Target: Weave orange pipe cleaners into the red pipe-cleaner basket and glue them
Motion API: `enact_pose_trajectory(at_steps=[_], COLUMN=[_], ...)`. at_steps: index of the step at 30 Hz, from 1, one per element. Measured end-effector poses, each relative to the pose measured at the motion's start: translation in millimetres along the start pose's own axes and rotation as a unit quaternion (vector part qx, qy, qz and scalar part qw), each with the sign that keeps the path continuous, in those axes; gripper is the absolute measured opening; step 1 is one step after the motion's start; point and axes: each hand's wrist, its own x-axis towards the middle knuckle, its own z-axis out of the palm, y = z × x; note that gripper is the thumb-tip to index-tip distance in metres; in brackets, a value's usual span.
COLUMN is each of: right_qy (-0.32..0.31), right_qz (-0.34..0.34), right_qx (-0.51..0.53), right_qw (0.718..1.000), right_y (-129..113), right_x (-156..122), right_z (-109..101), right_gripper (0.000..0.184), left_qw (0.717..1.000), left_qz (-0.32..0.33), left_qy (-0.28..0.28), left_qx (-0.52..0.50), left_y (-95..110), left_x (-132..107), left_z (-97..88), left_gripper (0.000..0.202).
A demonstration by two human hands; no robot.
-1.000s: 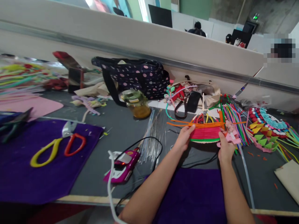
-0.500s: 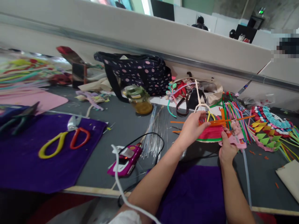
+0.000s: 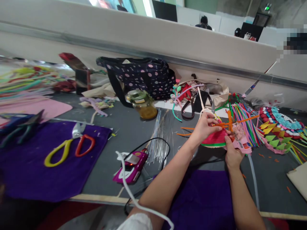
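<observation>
My left hand (image 3: 206, 127) pinches an orange pipe cleaner (image 3: 247, 119) across the upper part of a red craft piece with a green and pale rim (image 3: 212, 139). Orange stems cross there, and more orange ends (image 3: 184, 134) stick out left of my wrist. With thumb and fingers, my right hand (image 3: 233, 156) grips the same piece at its right side. A pink object (image 3: 242, 146) lies just beyond the right hand, partly covered. A purple cloth (image 3: 201, 195) is under my forearms.
Red-and-yellow-handled cutters (image 3: 80, 140) and dark pliers (image 3: 28, 127) lie left on purple cloth. A magenta device (image 3: 131, 167) with a cable, thin wires (image 3: 159, 137), a lidded jar (image 3: 144, 105) and a spotted bag (image 3: 148, 76) stand beyond. Coloured stems (image 3: 244, 123) and a beaded flower piece (image 3: 279, 127) are right.
My left hand has shifted slightly right and down along the orange stems, its fingers closer to my right hand. The red piece has tilted a little. The view has also moved slightly.
</observation>
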Motion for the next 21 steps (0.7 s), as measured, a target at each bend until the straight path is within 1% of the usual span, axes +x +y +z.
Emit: enact_pose_trajectory(at_steps=[3, 6, 10, 16, 21], right_qy=[0.011, 0.014, 0.012, 0.01, 0.019], right_qz=[0.0, -0.009, -0.011, -0.021, 0.01], right_qx=[0.009, 0.013, 0.042, 0.033, 0.008], right_qw=[1.0, 1.0, 0.999, 0.999, 1.0], right_y=[-4.0, -9.3, -15.3, -20.9, -28.5], right_x=[-1.6, -2.6, -3.2, -3.9, -3.9], right_z=[3.8, 7.0, 8.4, -0.8, -11.4], right_gripper=[0.039, 0.034, 0.026, 0.028, 0.032], left_qw=[1.0, 1.0, 0.998, 0.998, 0.996], left_qz=[0.003, 0.006, 0.036, 0.048, 0.06], left_qy=[0.016, 0.021, 0.036, 0.042, 0.061], left_qx=[0.005, 0.008, 0.031, 0.013, -0.004], left_y=[-0.2, -0.9, -2.1, -10.1, -19.5], left_x=[-2.8, -4.4, -4.1, -3.2, -2.7], left_z=[-0.3, 0.5, 0.9, -2.5, -7.0], left_gripper=[0.05, 0.041, 0.031, 0.038, 0.037])
